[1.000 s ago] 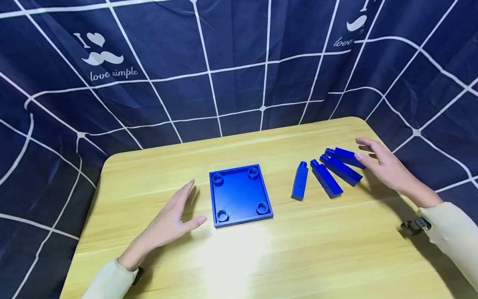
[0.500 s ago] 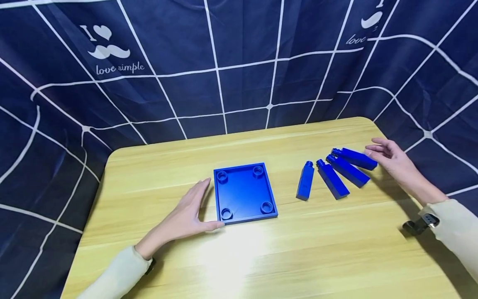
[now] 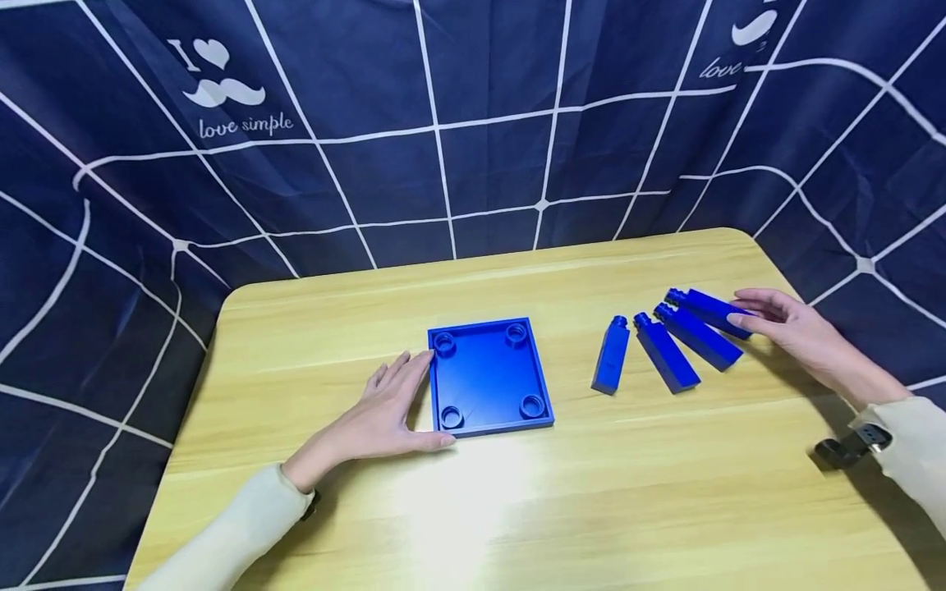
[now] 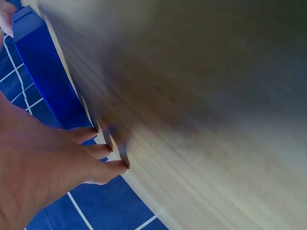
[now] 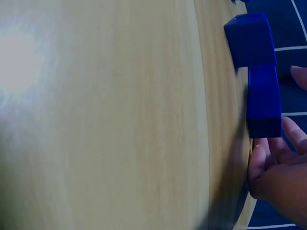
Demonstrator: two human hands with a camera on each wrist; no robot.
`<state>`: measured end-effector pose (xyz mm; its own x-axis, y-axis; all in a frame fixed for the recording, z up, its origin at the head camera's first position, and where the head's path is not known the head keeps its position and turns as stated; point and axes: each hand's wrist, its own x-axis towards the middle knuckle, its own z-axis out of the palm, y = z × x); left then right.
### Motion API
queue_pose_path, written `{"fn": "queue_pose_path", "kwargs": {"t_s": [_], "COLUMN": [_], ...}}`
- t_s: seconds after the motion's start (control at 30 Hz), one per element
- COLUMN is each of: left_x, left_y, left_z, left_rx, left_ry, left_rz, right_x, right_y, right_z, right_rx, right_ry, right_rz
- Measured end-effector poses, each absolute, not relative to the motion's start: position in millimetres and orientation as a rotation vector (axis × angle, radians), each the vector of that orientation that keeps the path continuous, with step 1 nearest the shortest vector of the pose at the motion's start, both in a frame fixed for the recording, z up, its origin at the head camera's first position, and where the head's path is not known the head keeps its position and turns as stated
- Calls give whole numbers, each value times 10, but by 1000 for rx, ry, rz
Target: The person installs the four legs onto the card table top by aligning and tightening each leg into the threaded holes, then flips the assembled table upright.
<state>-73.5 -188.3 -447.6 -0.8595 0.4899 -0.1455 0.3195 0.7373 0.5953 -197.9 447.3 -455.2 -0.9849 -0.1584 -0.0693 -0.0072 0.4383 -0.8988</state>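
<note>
A blue square tray-like panel [image 3: 488, 379] with a raised rim and a round socket in each corner lies on the table. My left hand [image 3: 377, 419] is at its left side, thumb at the near left corner and forefinger along the left edge. In the left wrist view its fingers [image 4: 103, 152] reach down beside the panel. To the right lie several blue square posts with narrow ridged necks, one of them standing apart [image 3: 611, 357]. My right hand [image 3: 801, 336] is around the near end of the farthest post [image 3: 709, 310], thumb in front and fingers behind, loosely bent.
Two more posts, the middle one [image 3: 668, 355] and its neighbour [image 3: 702, 338], lie fanned beside the farthest one. The light wood table [image 3: 576, 501] has rounded far corners. A dark blue curtain [image 3: 369, 98] with white lines hangs behind and at both sides.
My left hand has moved right, up to the panel's edge. My right hand has stayed by the farthest post, its thumb shifting at the post's end. The head view has shifted slightly.
</note>
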Motion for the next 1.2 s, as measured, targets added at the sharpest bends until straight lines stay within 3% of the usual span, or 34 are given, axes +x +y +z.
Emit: {"fn": "queue_pose_path", "kwargs": {"t_s": [0.77, 1.2], "left_x": [-865, -925], "left_y": [-1892, -1859], "left_z": [-4466, -4465], "left_rx": [653, 651], "left_ry": [2645, 2675], "left_rz": [815, 746], "right_x": [-2001, -1995], "right_y": [4511, 4517], "right_z": [-4626, -4607], "right_rx": [-13, 117], "right_ry": [2670, 2429], "right_rz": [-1415, -1857]}}
